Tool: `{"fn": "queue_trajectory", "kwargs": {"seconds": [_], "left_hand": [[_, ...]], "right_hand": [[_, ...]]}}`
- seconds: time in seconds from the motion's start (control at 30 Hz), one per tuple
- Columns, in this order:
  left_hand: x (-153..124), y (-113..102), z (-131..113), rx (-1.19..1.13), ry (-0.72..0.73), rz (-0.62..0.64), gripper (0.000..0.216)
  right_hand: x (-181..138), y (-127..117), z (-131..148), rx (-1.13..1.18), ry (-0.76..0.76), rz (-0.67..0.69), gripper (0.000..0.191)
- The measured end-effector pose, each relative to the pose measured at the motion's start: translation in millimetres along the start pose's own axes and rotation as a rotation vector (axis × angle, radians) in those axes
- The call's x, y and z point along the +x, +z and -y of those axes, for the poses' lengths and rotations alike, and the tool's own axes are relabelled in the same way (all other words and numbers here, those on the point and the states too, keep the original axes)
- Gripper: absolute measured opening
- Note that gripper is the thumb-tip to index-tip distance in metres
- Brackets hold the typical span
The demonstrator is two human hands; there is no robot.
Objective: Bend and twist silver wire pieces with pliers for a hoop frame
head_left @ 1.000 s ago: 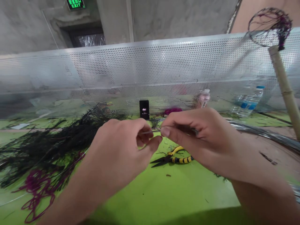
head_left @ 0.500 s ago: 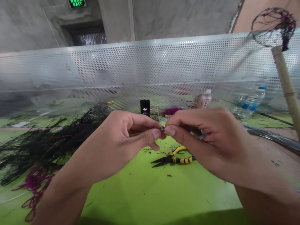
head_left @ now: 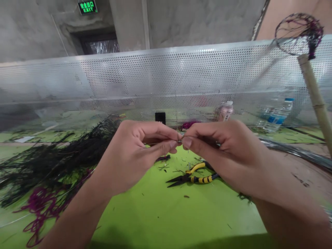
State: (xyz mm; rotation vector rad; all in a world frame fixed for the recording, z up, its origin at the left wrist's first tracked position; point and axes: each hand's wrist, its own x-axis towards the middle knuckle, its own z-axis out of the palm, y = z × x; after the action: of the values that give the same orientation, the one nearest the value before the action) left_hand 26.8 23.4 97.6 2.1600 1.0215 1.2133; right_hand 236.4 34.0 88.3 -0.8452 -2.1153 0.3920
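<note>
My left hand and my right hand meet fingertip to fingertip above the green table. Both are closed in a pinch on a thin wire, of which only a short bit shows between the thumbs. A fine strand rises from that spot, and another runs back under the left fingers. Below the hands lie long-nose pliers with yellow-and-black handles, their jaws parted and pointing left. The right hand covers the handle ends.
Dark bushy fibre and purple cord lie at left. A perforated metal screen spans the back, with a phone, a pink bottle and a water bottle before it. A bamboo pole stands right; clippings dot the green table.
Both hands keep their pinch at nearly the same place, with the right fingers shifted slightly. The camera has tilted a little, so the background sits lower. The pliers have not moved.
</note>
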Motion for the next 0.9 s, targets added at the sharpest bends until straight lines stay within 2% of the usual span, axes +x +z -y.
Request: {"fn": "queue_trajectory", "kwargs": {"seconds": [0.03, 0.1, 0.23, 0.27, 0.33, 0.4, 0.47, 0.53, 0.6, 0.67, 0.8, 0.9], "left_hand": [[0.8, 0.2, 1.7, 0.048, 0.042, -0.025, 0.007], [3.7, -0.2, 7.6, 0.194, 0.233, -0.096, 0.009], [9.7, -4.2, 24.2, 0.640, 0.931, -0.235, 0.019], [10.1, -5.4, 26.9, 0.709, 1.024, -0.234, 0.019], [9.4, -7.0, 28.3, 0.783, 1.069, -0.198, 0.017], [7.4, -7.4, 24.4, 0.791, 1.025, -0.186, 0.016], [5.3, -7.2, 17.1, 0.732, 0.877, -0.177, 0.015], [3.5, -7.9, 8.8, 0.569, 0.561, -0.080, 0.011], [2.0, -10.2, 1.5, 0.344, 0.219, 0.045, 0.021], [0.7, -13.7, -3.8, 0.201, 0.007, 0.135, 0.031], [-1.1, -19.5, -9.0, 0.140, -0.182, 0.234, 0.029], [-0.9, -21.3, -9.2, 0.119, -0.225, 0.282, 0.019]], "right_hand": [[0.4, -0.3, -1.1, 0.025, 0.018, 0.009, 0.028], [1.1, -1.5, -3.7, 0.091, 0.048, 0.034, 0.028], [2.2, -4.6, -10.3, 0.222, 0.083, 0.103, 0.032], [2.8, -5.2, -11.7, 0.252, 0.094, 0.116, 0.032], [4.2, -5.8, -13.7, 0.295, 0.104, 0.126, 0.032], [6.0, -5.7, -14.1, 0.283, 0.085, 0.122, 0.031], [7.2, -5.1, -12.8, 0.216, 0.047, 0.095, 0.028], [7.2, -4.0, -9.8, 0.130, 0.004, 0.076, 0.027], [5.8, -2.4, -5.9, 0.060, -0.042, 0.074, 0.029], [3.7, -0.5, -1.8, -0.004, -0.080, 0.070, 0.029], [-0.5, 2.5, 4.1, -0.080, -0.115, 0.057, 0.024], [-2.4, 3.0, 6.3, -0.118, -0.134, 0.046, 0.024]]}}
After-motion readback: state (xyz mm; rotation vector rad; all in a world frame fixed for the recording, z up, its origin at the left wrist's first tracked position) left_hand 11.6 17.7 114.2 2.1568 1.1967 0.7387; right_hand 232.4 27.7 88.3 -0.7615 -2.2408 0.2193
